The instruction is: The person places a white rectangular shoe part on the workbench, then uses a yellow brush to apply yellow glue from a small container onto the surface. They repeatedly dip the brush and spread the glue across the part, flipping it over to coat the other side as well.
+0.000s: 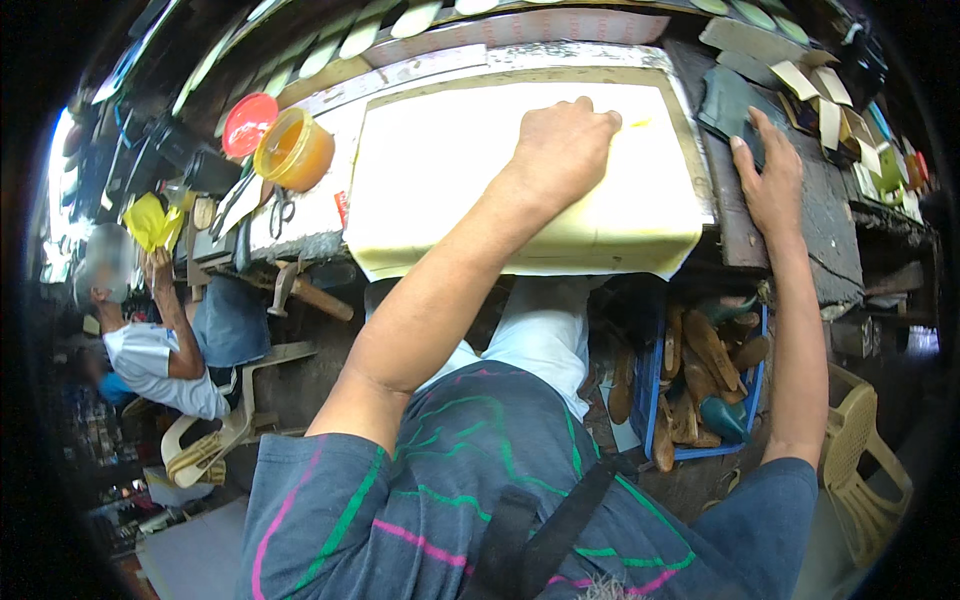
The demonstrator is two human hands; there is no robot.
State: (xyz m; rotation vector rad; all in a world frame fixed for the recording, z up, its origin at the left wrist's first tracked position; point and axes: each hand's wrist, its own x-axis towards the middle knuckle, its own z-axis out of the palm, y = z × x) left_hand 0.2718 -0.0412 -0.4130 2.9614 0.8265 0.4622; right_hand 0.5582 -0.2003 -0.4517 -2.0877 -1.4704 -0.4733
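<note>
A large white sheet (450, 150), tinged yellow toward its front, covers the bench and hangs over the near edge. Over its right half is my left hand (568, 145), with the fingers curled closed; whatever they may grip is hidden. A small yellow smear (640, 123) shows just right of the knuckles. My right hand (775, 185) rests on the dark wood to the right, fingers apart, its fingertips at a dark green flat piece (727, 100). On the left stands an open plastic tub (293, 150) of orange-yellow stuff, its red lid (250, 125) beside it.
Scissors (282, 212) lie left of the sheet, and a hammer (300, 290) is below them. Under the bench, a blue crate (655, 400) holds wooden shoe lasts (708, 350). Open cartons (825, 95) crowd the far right. Another person (165, 340) sits at left with yellow material.
</note>
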